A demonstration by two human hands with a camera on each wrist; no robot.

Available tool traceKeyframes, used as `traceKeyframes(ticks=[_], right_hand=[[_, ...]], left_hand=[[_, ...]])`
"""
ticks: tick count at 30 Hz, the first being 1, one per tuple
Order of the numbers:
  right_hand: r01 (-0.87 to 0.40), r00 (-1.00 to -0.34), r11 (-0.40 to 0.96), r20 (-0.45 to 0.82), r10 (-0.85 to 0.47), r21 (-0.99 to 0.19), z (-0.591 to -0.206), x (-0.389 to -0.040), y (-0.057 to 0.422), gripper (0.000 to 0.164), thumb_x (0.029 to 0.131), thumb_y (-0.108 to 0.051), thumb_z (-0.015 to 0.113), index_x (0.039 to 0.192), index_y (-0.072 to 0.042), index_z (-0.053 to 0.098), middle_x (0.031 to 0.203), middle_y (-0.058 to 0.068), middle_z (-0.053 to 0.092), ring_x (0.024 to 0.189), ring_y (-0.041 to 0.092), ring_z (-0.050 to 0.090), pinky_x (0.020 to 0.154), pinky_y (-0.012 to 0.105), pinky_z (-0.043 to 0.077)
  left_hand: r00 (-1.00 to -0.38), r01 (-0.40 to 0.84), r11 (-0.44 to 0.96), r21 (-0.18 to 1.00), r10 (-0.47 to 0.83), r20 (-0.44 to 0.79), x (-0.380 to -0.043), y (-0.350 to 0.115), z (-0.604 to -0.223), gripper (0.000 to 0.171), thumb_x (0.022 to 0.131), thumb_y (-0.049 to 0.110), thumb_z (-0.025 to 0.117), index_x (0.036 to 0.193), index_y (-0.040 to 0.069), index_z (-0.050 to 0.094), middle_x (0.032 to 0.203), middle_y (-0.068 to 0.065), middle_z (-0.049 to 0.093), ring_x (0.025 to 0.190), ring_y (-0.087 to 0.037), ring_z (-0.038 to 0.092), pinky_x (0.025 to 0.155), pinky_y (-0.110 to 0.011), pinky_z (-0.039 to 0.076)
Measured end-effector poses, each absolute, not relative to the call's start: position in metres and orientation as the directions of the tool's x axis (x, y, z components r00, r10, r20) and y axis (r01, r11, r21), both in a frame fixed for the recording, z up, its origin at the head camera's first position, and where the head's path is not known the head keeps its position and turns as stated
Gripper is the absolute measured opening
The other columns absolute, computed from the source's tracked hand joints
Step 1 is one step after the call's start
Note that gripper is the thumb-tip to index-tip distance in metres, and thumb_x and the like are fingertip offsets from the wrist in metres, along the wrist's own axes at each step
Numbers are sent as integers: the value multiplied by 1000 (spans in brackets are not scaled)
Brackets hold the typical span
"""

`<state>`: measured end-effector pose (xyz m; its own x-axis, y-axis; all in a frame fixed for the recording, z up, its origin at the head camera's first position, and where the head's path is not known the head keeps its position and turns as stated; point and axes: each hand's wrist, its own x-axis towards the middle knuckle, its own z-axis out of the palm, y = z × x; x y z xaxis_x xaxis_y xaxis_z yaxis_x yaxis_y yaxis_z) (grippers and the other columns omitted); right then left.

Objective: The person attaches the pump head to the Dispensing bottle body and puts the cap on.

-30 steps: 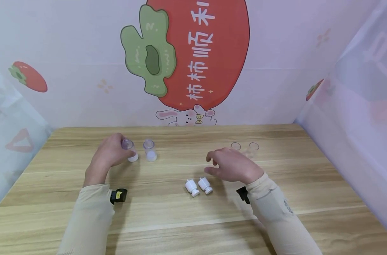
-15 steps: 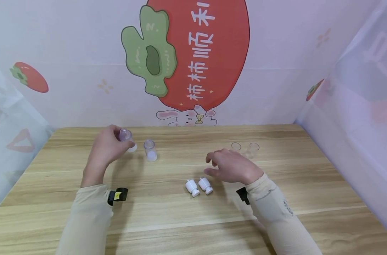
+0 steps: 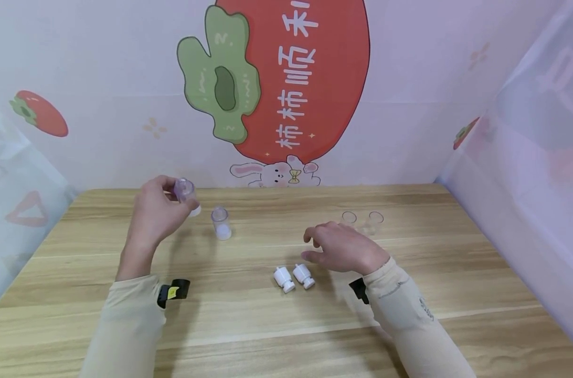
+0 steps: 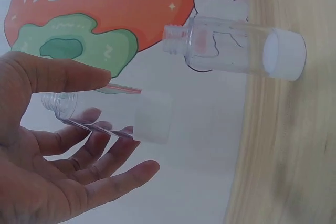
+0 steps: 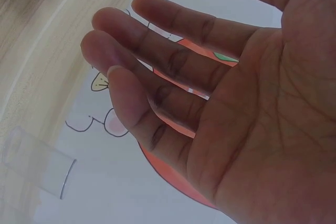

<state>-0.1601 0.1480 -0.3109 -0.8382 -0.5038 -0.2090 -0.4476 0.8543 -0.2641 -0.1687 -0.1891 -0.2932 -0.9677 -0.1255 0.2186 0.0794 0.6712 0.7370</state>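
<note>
My left hand point(image 3: 158, 212) grips a small clear bottle point(image 4: 152, 116) with a white base between thumb and fingers, lifted off the table. Its threaded neck has no lid on it. A matching clear bottle point(image 3: 222, 226) stands upright on the table just right of that hand. Two white pump heads, one on the left point(image 3: 284, 279) and one on the right point(image 3: 304, 275), lie side by side nearer the front. My right hand point(image 3: 345, 247) hovers behind and to the right of them, fingers loosely bent, holding nothing, as the right wrist view point(image 5: 236, 108) confirms.
Two clear round covers, a left one point(image 3: 349, 217) and a right one point(image 3: 375, 217), stand beyond the right hand, hard to make out against the wood. The wooden table point(image 3: 248, 336) ends at a printed backdrop point(image 3: 390, 152), with sheets at both sides.
The left hand has raised its bottle off the table, moving up and slightly left. The right hand, the standing bottle and the pump heads have stayed put.
</note>
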Motion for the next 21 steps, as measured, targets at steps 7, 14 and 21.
traceKeyframes(ticks=[7, 14, 21], right_hand=[[-443, -836, 856, -222, -502, -267, -311, -160, 147, 33, 94, -30, 74, 119, -9, 70, 104, 5, 71, 93, 19, 66, 82, 38, 54], [-457, -827, 849, -225, -515, -263, -311, -161, 146, 29, 94, -30, 74, 115, -10, 72, 102, 3, 70, 89, 18, 65, 80, 37, 54], [-464, -816, 843, -239, -527, -272, -313, -160, 145, 26, 94, -30, 75, 110, -10, 72, 98, 1, 68, 88, 18, 62, 80, 37, 53]], left_hand=[[-965, 72, 655, 752, -146, 220, -166, -185, -288, 46, 88, 19, 72, 124, -8, 60, 118, -22, 61, 103, -36, 66, 74, -36, 48], [-964, 79, 642, 762, -147, 224, -163, -182, -285, 46, 88, 19, 73, 124, -6, 60, 118, -23, 63, 107, -38, 64, 79, -39, 47], [-965, 113, 619, 777, -119, 235, -160, -178, -280, 47, 89, 19, 73, 127, -5, 59, 118, -22, 64, 109, -37, 64, 81, -39, 49]])
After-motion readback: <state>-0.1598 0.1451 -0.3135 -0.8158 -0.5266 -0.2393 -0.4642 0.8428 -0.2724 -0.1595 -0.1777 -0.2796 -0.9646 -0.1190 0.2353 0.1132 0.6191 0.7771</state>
